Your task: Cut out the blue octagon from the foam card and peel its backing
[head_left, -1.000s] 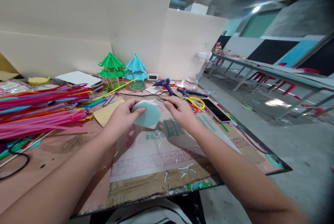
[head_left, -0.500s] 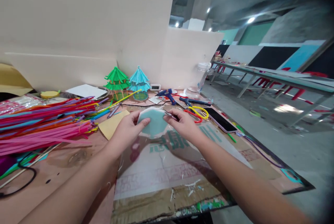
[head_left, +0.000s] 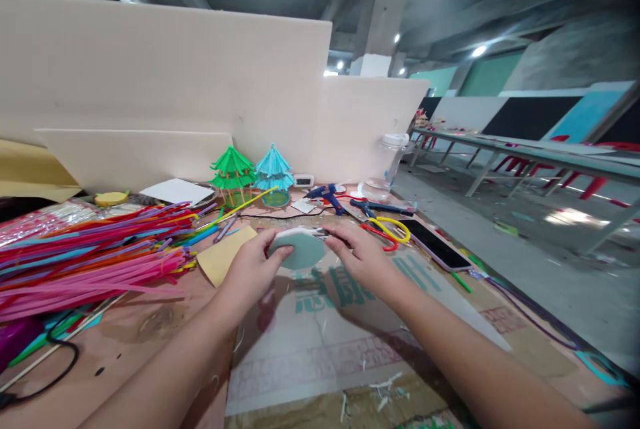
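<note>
While both hands grip it, the teal foam piece (head_left: pixel 303 249) has tipped from facing the camera to nearly flat. Left hand (head_left: pixel 250 272) pinches its near-left edge, right hand (head_left: pixel 363 259) its right edge, so its rim is now under inspection.

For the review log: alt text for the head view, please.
Both hands, left and right, hold a teal foam piece over a cluttered craft table; straws lie left, scissors and phone right.

Craft workshop: straws (head_left: pixel 90 249), glue gun (head_left: pixel 327 195), scissors (head_left: pixel 387 229) on a cardboard-covered table (head_left: pixel 150 342).
</note>
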A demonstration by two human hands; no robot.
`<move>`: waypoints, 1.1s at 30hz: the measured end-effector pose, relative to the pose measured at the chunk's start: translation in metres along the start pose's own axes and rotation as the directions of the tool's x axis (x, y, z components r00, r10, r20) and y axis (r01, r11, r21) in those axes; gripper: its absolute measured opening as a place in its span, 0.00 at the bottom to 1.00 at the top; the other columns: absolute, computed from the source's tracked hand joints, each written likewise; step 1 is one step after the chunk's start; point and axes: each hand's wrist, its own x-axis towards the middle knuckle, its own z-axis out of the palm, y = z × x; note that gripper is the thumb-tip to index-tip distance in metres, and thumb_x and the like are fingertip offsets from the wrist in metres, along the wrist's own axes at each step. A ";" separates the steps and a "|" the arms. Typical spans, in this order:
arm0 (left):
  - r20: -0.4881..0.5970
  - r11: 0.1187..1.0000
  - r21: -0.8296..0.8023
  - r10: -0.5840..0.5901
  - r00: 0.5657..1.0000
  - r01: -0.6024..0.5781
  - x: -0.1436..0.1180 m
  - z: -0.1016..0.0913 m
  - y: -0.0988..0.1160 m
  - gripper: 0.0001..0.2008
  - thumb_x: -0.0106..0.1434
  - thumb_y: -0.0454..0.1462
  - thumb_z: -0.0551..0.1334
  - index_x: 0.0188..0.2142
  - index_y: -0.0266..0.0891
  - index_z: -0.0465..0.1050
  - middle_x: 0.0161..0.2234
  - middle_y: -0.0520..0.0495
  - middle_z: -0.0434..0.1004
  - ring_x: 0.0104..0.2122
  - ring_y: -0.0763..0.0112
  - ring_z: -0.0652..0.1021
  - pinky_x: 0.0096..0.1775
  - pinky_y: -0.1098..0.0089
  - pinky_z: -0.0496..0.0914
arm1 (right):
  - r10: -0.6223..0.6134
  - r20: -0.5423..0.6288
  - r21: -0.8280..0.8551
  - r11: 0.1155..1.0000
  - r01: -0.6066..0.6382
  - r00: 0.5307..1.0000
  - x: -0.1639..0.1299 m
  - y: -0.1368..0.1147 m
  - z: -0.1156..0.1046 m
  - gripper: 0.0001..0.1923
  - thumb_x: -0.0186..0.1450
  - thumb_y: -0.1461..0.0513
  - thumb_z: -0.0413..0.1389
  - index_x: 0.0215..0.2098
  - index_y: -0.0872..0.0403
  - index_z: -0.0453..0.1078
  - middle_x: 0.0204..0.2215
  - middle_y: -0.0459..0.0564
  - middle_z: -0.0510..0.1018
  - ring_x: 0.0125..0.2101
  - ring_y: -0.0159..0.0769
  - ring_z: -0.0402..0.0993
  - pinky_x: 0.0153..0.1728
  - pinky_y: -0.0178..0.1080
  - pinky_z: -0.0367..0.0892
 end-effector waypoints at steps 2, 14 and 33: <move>0.017 1.000 -0.006 0.017 1.000 -0.016 -0.001 0.001 0.001 0.09 0.62 0.38 0.59 0.41 0.38 0.74 0.34 0.50 0.76 0.34 0.65 0.74 0.36 0.69 0.66 | -0.014 0.017 -0.018 1.000 0.014 1.000 0.000 -0.003 -0.001 0.16 0.71 0.57 0.49 0.50 0.54 0.72 0.39 0.54 0.79 0.40 0.40 0.74 0.40 0.41 0.67; 0.081 0.997 -0.068 0.026 0.996 -0.020 0.000 0.008 -0.005 0.14 0.61 0.38 0.59 0.46 0.38 0.74 0.41 0.47 0.78 0.39 0.63 0.76 0.40 0.68 0.68 | -0.122 0.003 -0.074 0.990 0.122 0.992 -0.001 -0.013 -0.002 0.16 0.71 0.58 0.48 0.48 0.57 0.73 0.33 0.53 0.77 0.37 0.40 0.73 0.38 0.40 0.65; 0.041 0.999 -0.037 -0.009 0.999 0.010 0.001 0.004 -0.001 0.13 0.61 0.38 0.59 0.44 0.38 0.74 0.38 0.48 0.79 0.36 0.64 0.77 0.37 0.69 0.68 | -0.025 -0.124 0.046 0.998 0.030 0.992 0.001 -0.006 0.000 0.14 0.70 0.58 0.50 0.47 0.54 0.74 0.41 0.54 0.81 0.42 0.41 0.76 0.42 0.41 0.68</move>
